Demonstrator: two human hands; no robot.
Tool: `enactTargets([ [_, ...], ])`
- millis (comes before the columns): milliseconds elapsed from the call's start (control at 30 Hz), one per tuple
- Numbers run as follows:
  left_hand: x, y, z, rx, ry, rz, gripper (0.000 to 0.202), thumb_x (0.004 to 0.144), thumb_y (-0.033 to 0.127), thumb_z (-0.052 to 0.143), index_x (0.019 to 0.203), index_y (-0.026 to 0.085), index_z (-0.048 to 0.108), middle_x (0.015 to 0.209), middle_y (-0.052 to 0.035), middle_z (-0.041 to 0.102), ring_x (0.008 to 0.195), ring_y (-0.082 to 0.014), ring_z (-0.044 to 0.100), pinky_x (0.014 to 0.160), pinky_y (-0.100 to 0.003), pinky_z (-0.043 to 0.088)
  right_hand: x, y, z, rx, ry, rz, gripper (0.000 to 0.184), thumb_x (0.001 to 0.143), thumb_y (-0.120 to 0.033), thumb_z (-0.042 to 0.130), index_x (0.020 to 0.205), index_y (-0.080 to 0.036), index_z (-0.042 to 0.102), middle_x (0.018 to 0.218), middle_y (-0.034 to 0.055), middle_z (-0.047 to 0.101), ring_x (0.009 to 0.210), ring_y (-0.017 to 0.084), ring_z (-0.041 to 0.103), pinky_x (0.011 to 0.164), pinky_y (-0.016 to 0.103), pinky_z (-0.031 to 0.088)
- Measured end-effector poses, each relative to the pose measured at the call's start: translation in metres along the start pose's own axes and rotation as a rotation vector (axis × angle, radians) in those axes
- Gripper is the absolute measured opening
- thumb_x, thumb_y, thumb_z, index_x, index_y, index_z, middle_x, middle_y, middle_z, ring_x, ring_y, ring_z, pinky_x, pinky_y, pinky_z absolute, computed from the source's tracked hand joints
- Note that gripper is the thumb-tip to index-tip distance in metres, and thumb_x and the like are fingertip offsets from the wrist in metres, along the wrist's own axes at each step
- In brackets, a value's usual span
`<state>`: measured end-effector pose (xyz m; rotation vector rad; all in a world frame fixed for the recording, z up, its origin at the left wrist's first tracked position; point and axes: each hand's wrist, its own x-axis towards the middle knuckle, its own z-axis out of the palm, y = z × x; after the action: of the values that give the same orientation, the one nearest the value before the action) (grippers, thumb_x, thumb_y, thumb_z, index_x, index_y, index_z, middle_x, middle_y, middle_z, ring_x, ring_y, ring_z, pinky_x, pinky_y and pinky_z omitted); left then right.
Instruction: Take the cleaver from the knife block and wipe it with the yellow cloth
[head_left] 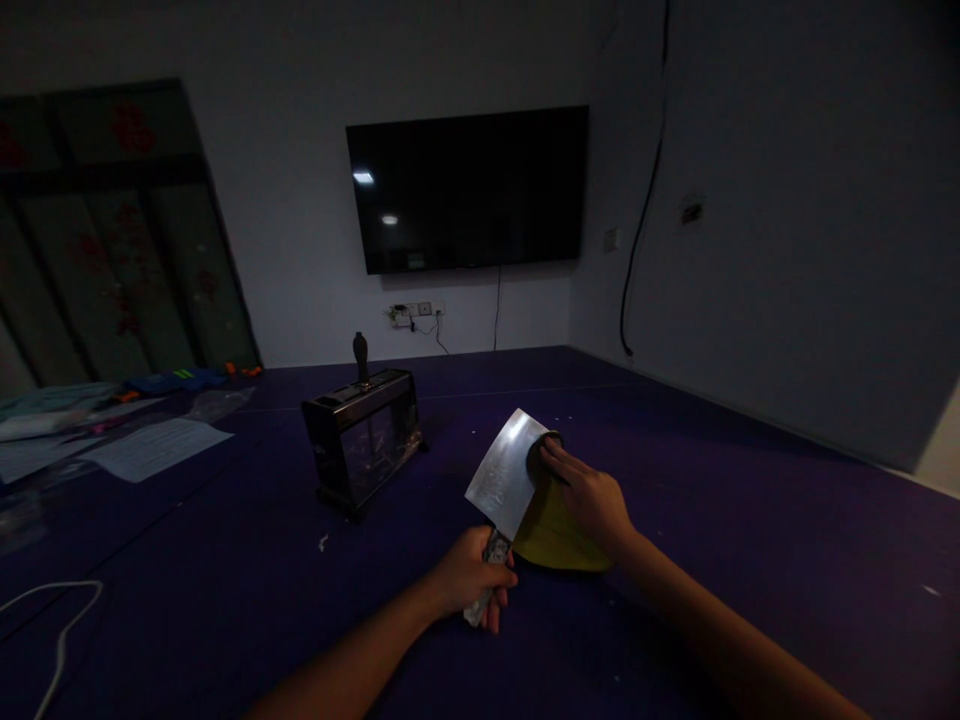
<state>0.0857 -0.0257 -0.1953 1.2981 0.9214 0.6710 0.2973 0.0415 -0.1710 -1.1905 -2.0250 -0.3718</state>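
Observation:
My left hand (471, 575) is wrapped round the patterned grey handle of a cleaver (504, 470), whose broad shiny blade is tilted up and away from me. With bent fingers my right hand (592, 500) grips a dark round puck (537, 462) against the blade's right side. It looks like a sharpening stone, but most of it is hidden by the blade and fingers. Beneath the blade and right hand is a yellow, flat-looking piece (559, 540), partly covered; whether it is a cloth or a board I cannot tell.
A black knife block (328, 450) with clear sides stands left of the cleaver, a dark handle (361, 350) upright in it. Papers (161, 447) and plastic lie far left on the purple surface (247, 600). A white cable (64, 640) curves at lower left. Beyond hangs a television (472, 190).

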Motion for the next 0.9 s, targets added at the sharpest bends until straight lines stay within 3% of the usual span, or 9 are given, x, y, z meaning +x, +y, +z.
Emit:
enactTargets([
  [333,0.003,-0.004,0.000,-0.008,0.028,0.001,0.040,0.059,0.030,0.065,0.087,0.017,0.040,0.046,0.0050,0.053,0.030,-0.0146,0.050,0.029,-0.021,0.037,-0.004,-0.018,-0.001,-0.006,-0.101,-0.169,0.064,0.061,0.002,0.040,0.117,-0.021,0.058,0.129,0.0033,0.049,0.102,0.019,0.059,0.082,0.027,0.051],
  [467,0.003,-0.002,0.002,-0.019,0.041,0.013,0.035,0.058,0.026,0.062,0.084,0.017,0.041,0.045,0.0054,0.053,0.030,-0.0145,0.050,0.029,-0.021,0.037,-0.006,-0.033,-0.002,0.021,-0.192,-0.351,0.064,0.061,0.002,0.039,0.120,-0.020,0.055,0.130,0.0042,0.048,0.104,0.017,0.058,0.080,0.023,0.051],
  [633,0.006,-0.006,0.001,-0.011,0.043,0.006,0.036,0.058,0.025,0.061,0.086,0.016,0.041,0.044,0.0056,0.052,0.030,-0.0151,0.050,0.030,-0.022,0.039,-0.007,-0.051,-0.008,0.112,-0.226,-0.545,0.054,0.070,-0.005,0.043,0.122,-0.018,0.053,0.130,0.0074,0.049,0.109,0.018,0.055,0.089,0.026,0.047],
  [767,0.007,-0.009,0.000,-0.026,0.046,0.010,0.041,0.057,0.027,0.062,0.091,0.016,0.040,0.044,0.0053,0.053,0.030,-0.0155,0.050,0.030,-0.023,0.039,-0.007,-0.052,-0.010,0.126,-0.251,-0.566,0.053,0.072,-0.006,0.044,0.122,-0.017,0.053,0.130,0.0082,0.048,0.109,0.018,0.055,0.088,0.027,0.047],
  [900,0.004,-0.005,0.001,-0.023,0.055,0.008,0.041,0.059,0.027,0.062,0.091,0.016,0.040,0.046,0.0050,0.053,0.030,-0.0152,0.050,0.030,-0.021,0.038,-0.005,-0.047,-0.009,0.123,-0.305,-0.518,0.058,0.072,-0.004,0.041,0.126,-0.023,0.049,0.134,0.0022,0.044,0.110,0.015,0.054,0.085,0.023,0.048],
])
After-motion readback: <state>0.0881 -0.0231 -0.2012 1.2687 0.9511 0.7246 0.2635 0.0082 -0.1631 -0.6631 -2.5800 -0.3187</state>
